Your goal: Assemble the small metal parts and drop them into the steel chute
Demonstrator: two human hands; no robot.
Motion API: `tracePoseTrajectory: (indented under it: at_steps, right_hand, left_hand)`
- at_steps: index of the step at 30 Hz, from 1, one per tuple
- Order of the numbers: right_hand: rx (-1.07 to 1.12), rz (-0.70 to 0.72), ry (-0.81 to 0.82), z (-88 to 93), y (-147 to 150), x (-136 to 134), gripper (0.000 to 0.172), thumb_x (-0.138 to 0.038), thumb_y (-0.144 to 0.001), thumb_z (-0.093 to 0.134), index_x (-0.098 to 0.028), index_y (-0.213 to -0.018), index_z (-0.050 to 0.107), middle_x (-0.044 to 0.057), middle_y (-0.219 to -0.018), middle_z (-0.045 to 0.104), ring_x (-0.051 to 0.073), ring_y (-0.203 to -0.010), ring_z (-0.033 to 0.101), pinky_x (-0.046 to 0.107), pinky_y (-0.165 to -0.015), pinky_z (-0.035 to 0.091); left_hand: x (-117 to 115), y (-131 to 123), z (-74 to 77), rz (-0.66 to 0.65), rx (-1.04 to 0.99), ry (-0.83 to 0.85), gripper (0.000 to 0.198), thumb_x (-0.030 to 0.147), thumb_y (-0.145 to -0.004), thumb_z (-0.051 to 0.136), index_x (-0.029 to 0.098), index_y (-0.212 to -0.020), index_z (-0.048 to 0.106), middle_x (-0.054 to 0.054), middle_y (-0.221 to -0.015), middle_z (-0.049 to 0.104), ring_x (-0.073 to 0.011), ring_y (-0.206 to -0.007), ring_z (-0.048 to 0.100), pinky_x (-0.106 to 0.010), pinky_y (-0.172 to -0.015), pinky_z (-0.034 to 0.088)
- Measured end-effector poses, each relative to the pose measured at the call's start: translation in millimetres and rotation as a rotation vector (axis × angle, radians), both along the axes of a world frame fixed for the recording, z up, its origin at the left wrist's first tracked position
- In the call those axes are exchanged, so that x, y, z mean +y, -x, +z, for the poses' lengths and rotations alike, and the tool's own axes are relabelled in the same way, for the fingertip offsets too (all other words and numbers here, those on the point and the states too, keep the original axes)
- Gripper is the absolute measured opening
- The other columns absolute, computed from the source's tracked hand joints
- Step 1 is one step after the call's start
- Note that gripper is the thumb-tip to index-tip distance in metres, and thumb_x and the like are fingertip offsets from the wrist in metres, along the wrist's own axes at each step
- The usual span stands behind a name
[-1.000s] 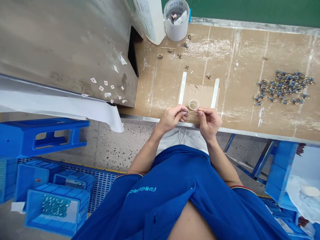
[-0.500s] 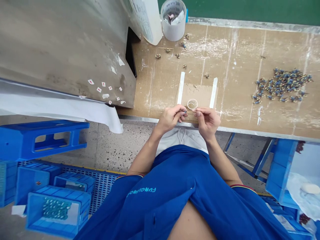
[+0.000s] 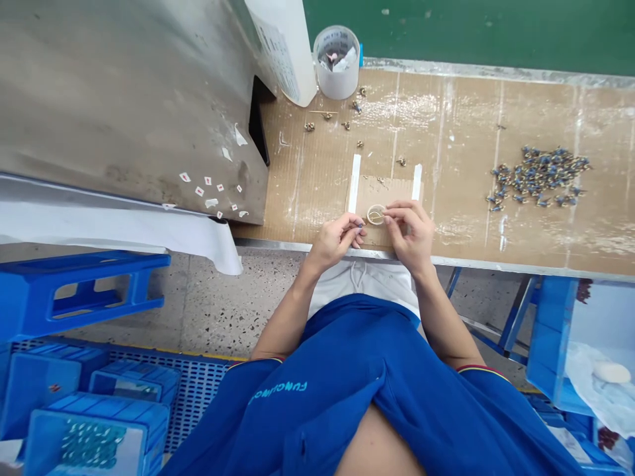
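Note:
My left hand (image 3: 340, 239) is closed in a pinch on a small blue and gold piece (image 3: 360, 227) at the table's front edge. In my right hand (image 3: 409, 233) a thin wooden stick is pinched, its tip at the small round clear dish (image 3: 376, 214). The dish rests on a cardboard pad (image 3: 380, 192) between two white strips. Tiny gold bits (image 3: 381, 180) lie on the pad behind the dish.
A pile of blue and gold pieces (image 3: 543, 173) lies on the right of the cardboard-covered table (image 3: 461, 218). Behind stand a tub (image 3: 337, 79) and a white bottle (image 3: 285, 53). A metal box (image 3: 129, 99) is at left.
My right hand has moved the stick from the piece in my left hand up to the dish. My left hand keeps its pinch. The camera view has shifted slightly.

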State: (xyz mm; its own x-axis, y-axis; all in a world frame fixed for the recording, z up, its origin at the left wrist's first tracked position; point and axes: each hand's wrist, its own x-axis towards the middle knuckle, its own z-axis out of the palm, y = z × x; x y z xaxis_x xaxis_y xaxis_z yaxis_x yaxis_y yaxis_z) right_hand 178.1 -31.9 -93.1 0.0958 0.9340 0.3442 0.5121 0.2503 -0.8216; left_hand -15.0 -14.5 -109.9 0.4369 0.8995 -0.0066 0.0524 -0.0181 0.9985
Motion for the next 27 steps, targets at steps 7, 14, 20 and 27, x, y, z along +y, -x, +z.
tracePoseTrajectory:
  at_steps: [7, 14, 20, 27]
  right_hand:
    - [-0.088, 0.098, 0.025, 20.7, -29, 61, 0.023, -0.041, -0.097, 0.058, -0.026, -0.109, 0.072, 0.006, -0.103, 0.072, 0.018, -0.09, 0.067, 0.034, -0.08, 0.057]
    - [-0.419, 0.407, 0.065, 4.9, -8, 176, 0.024, -0.014, -0.088, 0.058, -0.021, -0.104, 0.075, 0.009, -0.109, 0.071, 0.023, -0.096, 0.066, 0.039, -0.09, 0.053]
    - [-0.524, 0.461, 0.066, -1.5, 2, 191, 0.02, -0.009, -0.081, 0.06, -0.021, -0.079, 0.076, 0.008, -0.086, 0.072, 0.023, -0.083, 0.066, 0.037, -0.08, 0.053]
    - [-0.13, 0.151, 0.032, 32.8, -41, 113, 0.01, -0.032, -0.086, 0.072, -0.024, -0.084, 0.076, 0.001, -0.075, 0.073, 0.017, -0.068, 0.067, 0.034, -0.069, 0.058]
  left_hand:
    - [-1, -2, 1.3, 0.073, -0.076, 0.075, 0.017, 0.029, -0.092, 0.064, 0.014, -0.096, 0.058, -0.006, -0.083, 0.072, -0.0104, -0.07, 0.071, -0.019, -0.062, 0.059]
    - [2, -2, -0.9, 0.116, -0.12, 0.058, 0.025, 0.036, -0.087, 0.07, 0.013, -0.089, 0.06, -0.003, -0.074, 0.068, -0.0109, -0.066, 0.069, -0.02, -0.062, 0.058]
    - [2, 0, -0.7, 0.094, -0.111, 0.042, 0.026, 0.038, -0.087, 0.07, 0.014, -0.087, 0.061, -0.002, -0.07, 0.067, -0.0107, -0.061, 0.066, -0.021, -0.059, 0.057]
    - [3, 1, 4.2, 0.064, -0.005, -0.069, 0.013, 0.027, -0.087, 0.065, 0.015, -0.085, 0.067, -0.004, -0.077, 0.07, -0.0118, -0.064, 0.065, -0.021, -0.058, 0.053]
